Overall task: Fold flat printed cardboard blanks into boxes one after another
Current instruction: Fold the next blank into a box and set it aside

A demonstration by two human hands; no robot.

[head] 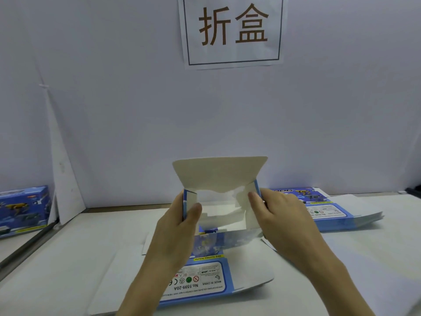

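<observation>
The left hand and right hand each pinch a side wall of the half-formed box, thumbs inside. It is held above the table, lid flap upright, showing only white inner flaps. A flat blank lies beneath. A stack of blanks lies behind right and a finished box far left.

Both bare forearms rise from the near edge of the counter and angle inward toward its middle. The left grip pinches the left wall of the box, thumb inside, the other fingers hidden behind the wall. The right grip pinches the right wall the same way, thumb laid along the inner face, its back facing up. The 2 grips are level and well apart, wrists straight.
</observation>
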